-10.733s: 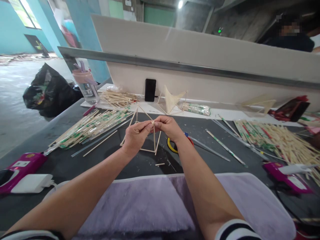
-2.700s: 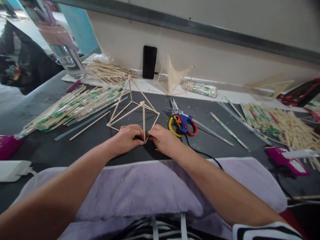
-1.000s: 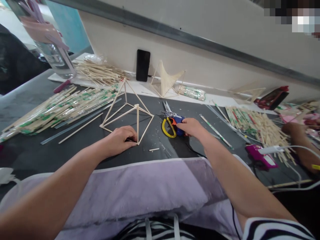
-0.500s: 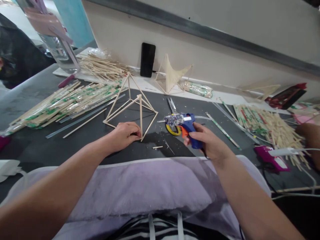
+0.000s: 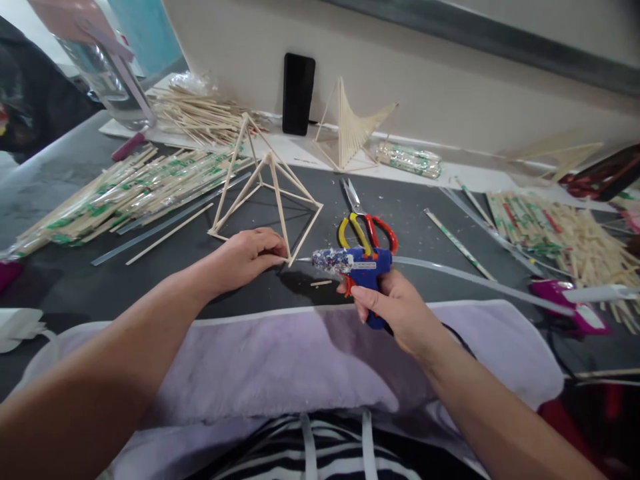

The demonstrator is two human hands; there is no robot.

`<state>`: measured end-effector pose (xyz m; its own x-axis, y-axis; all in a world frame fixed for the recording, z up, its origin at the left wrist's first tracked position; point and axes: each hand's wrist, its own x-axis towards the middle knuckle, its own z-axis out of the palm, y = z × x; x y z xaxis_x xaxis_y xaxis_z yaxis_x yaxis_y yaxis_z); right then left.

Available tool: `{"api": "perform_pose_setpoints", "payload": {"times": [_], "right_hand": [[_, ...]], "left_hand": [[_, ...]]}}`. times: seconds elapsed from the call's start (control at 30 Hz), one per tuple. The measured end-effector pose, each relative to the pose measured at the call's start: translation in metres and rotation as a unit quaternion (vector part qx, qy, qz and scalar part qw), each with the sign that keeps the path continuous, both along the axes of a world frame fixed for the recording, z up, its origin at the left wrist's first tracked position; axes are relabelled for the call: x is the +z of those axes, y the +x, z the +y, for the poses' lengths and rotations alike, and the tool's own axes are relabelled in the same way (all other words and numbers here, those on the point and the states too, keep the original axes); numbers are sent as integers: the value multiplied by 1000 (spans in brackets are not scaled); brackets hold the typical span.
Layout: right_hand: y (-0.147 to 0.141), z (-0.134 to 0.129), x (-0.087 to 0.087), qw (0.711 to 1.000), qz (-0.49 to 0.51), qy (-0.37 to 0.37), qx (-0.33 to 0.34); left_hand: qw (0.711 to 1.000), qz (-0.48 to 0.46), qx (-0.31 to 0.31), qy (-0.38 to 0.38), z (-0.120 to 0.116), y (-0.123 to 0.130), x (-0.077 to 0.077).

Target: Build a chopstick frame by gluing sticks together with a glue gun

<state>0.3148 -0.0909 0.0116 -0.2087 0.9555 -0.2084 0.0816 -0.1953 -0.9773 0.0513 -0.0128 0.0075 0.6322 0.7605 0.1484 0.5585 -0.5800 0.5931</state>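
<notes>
A frame of thin wooden sticks (image 5: 279,200) with two raised peaks stands on the dark table. My left hand (image 5: 246,257) is closed, fingertips pinching the frame at its near bottom corner. In my right hand (image 5: 395,303) is a blue glue gun (image 5: 373,267), my fingers wrapped round its handle by the orange trigger. The gun's nozzle points left and reaches that same corner, at or very near the joint. A clear glue stick (image 5: 465,279) sticks out from the gun's back. Scissors (image 5: 369,230) with yellow and red handles lie just behind the gun.
Packed sticks (image 5: 130,190) and loose sticks (image 5: 200,117) lie at the left, near a bottle (image 5: 113,87). A black phone (image 5: 298,93) and a finished stick model (image 5: 350,133) stand by the wall. More sticks (image 5: 575,240) and a magenta device (image 5: 575,307) are at the right.
My right hand has brought the glue gun left and slightly down to the frame's near corner. The scissors are now more exposed. The view has shifted; my left hand still holds the corner.
</notes>
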Motion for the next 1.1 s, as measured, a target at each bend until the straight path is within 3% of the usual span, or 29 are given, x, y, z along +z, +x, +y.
{"api": "perform_pose_setpoints", "payload": {"times": [0.33, 1.1], "right_hand": [[-4, -5, -7, 1000, -18, 17, -3], [-10, 0, -10, 997, -68, 27, -16]], "left_hand": [[997, -40, -13, 66, 3, 1, -5], [997, -38, -2, 68, 3, 2, -5]]}}
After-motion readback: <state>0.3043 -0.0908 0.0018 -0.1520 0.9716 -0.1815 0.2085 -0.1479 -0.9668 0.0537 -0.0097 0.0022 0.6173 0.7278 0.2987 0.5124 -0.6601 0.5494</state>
